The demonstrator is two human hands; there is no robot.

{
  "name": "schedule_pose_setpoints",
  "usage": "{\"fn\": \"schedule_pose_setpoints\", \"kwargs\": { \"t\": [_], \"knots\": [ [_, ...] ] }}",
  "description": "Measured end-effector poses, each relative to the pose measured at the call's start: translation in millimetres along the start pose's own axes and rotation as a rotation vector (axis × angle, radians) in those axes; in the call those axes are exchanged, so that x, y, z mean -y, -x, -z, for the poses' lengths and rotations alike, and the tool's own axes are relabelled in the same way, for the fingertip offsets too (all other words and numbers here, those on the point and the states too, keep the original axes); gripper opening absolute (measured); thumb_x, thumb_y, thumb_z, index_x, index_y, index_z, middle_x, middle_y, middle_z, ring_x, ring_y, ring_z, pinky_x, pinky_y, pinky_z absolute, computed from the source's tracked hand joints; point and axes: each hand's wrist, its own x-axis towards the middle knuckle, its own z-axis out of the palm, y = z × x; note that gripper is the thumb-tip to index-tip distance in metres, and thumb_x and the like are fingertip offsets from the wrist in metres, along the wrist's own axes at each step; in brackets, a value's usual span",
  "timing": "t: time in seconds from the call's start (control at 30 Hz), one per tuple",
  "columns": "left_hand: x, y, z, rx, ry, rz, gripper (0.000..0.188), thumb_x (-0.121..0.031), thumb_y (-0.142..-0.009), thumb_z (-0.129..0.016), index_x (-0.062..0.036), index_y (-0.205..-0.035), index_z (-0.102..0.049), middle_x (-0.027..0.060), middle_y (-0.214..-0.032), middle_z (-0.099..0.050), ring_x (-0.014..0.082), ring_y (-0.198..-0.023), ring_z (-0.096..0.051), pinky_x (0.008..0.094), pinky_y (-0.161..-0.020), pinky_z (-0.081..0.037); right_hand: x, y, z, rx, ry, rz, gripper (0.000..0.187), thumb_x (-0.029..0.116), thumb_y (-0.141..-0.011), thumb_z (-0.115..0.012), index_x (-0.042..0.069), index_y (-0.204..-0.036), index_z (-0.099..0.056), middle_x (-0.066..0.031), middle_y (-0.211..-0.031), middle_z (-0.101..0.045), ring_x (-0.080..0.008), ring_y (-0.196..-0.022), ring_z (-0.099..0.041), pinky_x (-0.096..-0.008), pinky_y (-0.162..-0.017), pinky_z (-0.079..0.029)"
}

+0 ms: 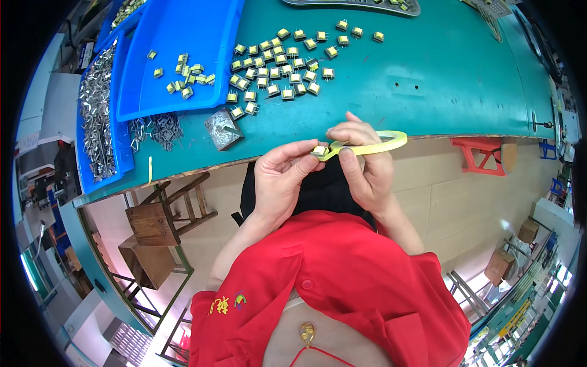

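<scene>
Just off the table's front edge, my left hand pinches a small transformer with a yellow-wrapped middle between thumb and fingertips. My right hand grips a roll of yellow tape, its thumb below and fingers above. The tape's narrow strip runs from the roll to the transformer and touches it. Several similar transformers stand loosely grouped on the green table beyond my hands. A metal block sits near the table edge, to the left of my left hand.
A blue tray holds more small transformers. Left of it, a blue bin is full of metal pieces; dark metal pieces lie beside it. A yellow tape strip hangs at the table edge. Stools stand below.
</scene>
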Motion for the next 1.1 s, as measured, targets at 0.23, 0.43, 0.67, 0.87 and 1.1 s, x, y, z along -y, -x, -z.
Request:
{"fn": "schedule_pose_setpoints", "kwargs": {
  "t": [0.23,0.43,0.67,0.87,1.1],
  "knots": [
    [1,-1,0,0.091,0.077,-0.021,0.022,0.004,-0.082,-0.059,0.0026,-0.104,-0.061,0.0177,-0.104,-0.062,0.0210,-0.091,-0.063,0.0296,-0.079,-0.053,0,-4,1,0.004,0.126,0.062,0.017,0.005,-0.085,-0.053,0.000,-0.100,-0.058,-0.0120,-0.094,-0.061,-0.0262,-0.089,-0.059,-0.0491,-0.095,-0.038],
    [1,-2,0,0.143,0.084,-0.054,0.022,0.006,-0.081,-0.060,0.0019,-0.102,-0.062,0.0179,-0.105,-0.061,0.0222,-0.094,-0.061,0.0305,-0.080,-0.054,2,-6,-1,0.013,0.134,0.049,0.016,0.006,-0.085,-0.054,0.000,-0.099,-0.058,-0.0116,-0.093,-0.061,-0.0256,-0.089,-0.059,-0.0488,-0.095,-0.039],
    [2,-2,2,0.186,0.076,-0.075,0.023,0.008,-0.080,-0.059,0.0019,-0.102,-0.063,0.0164,-0.106,-0.060,0.0214,-0.095,-0.061,0.0307,-0.081,-0.053,1,-6,-4,0.006,0.126,0.047,0.015,0.004,-0.083,-0.055,-0.001,-0.098,-0.058,-0.0112,-0.092,-0.062,-0.0252,-0.088,-0.059,-0.0484,-0.095,-0.039],
    [2,-4,-6,0.122,0.056,-0.054,0.030,0.008,-0.080,-0.060,0.0029,-0.109,-0.057,0.0124,-0.110,-0.057,0.0182,-0.097,-0.058,0.0279,-0.083,-0.050,-3,-3,-9,-0.038,0.123,0.033,0.014,0.001,-0.082,-0.054,-0.001,-0.096,-0.059,-0.0114,-0.091,-0.062,-0.0250,-0.087,-0.059,-0.0476,-0.094,-0.040],
    [-3,-2,-8,0.049,0.014,0.012,0.027,0.005,-0.082,-0.060,0.0039,-0.109,-0.056,0.0119,-0.106,-0.060,0.0175,-0.096,-0.060,0.0274,-0.082,-0.050,-3,1,-7,-0.018,-0.046,-0.052,0.019,0.002,-0.084,-0.051,-0.004,-0.100,-0.057,-0.0132,-0.095,-0.062,-0.0249,-0.093,-0.057,-0.0467,-0.097,-0.038]
  ]
}}
